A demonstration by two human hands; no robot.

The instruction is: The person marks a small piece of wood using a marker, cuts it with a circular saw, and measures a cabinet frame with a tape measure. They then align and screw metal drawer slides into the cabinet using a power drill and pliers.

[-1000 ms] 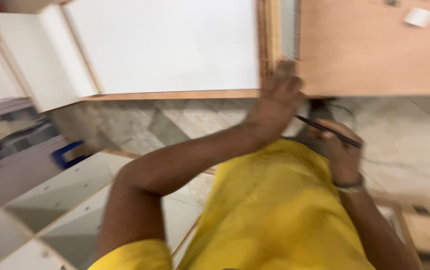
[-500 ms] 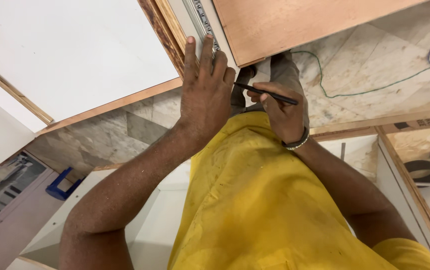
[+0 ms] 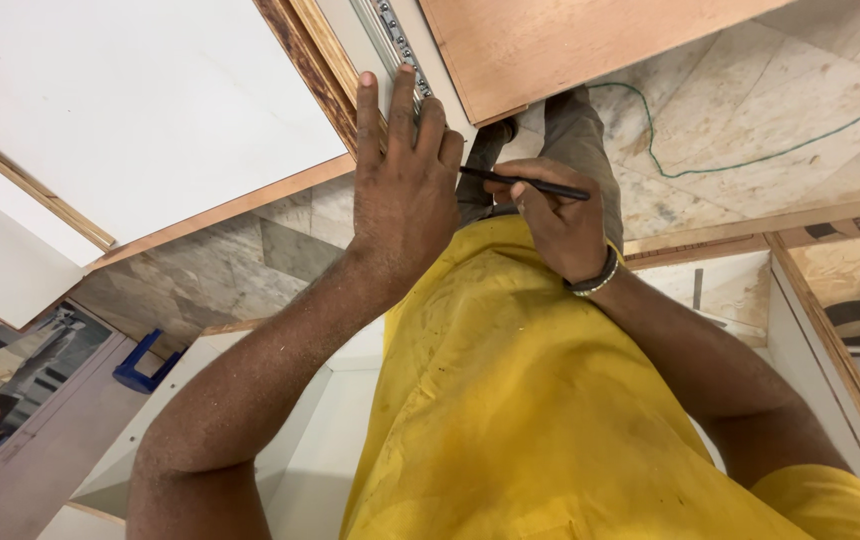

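We were standing on a pale marble floor [image 3: 750, 110] in what looked like a cabinet workshop, with panels all around us. Counting it up: one big white panel [image 3: 140, 110] with a wood edge top left, one bare brown wood panel [image 3: 560, 40] top middle, and one metal drawer slide [image 3: 395, 40] with a row of small ball bearings running between the two. One thin green cable [image 3: 710, 165] snaked over the marble, with a darker cord beyond it at the far right. Our left hand [image 3: 405, 190] lay flat with fingers spread out, fingertips touching the slide and the panel edge, gripping nothing. Our right hand [image 3: 555, 225] was pinched around a single black pencil [image 3: 525, 182], its tip pointing left, just beside the left hand's knuckles and near the corner of the brown panel. One beaded bracelet [image 3: 592, 283] sat on the right wrist. Lower left there was a blue thing [image 3: 145, 362] on the floor, couldn't tell what, and white cabinet parts [image 3: 250, 400] below us. Our yellow shirt [image 3: 550, 420] blocked most of the lower view.
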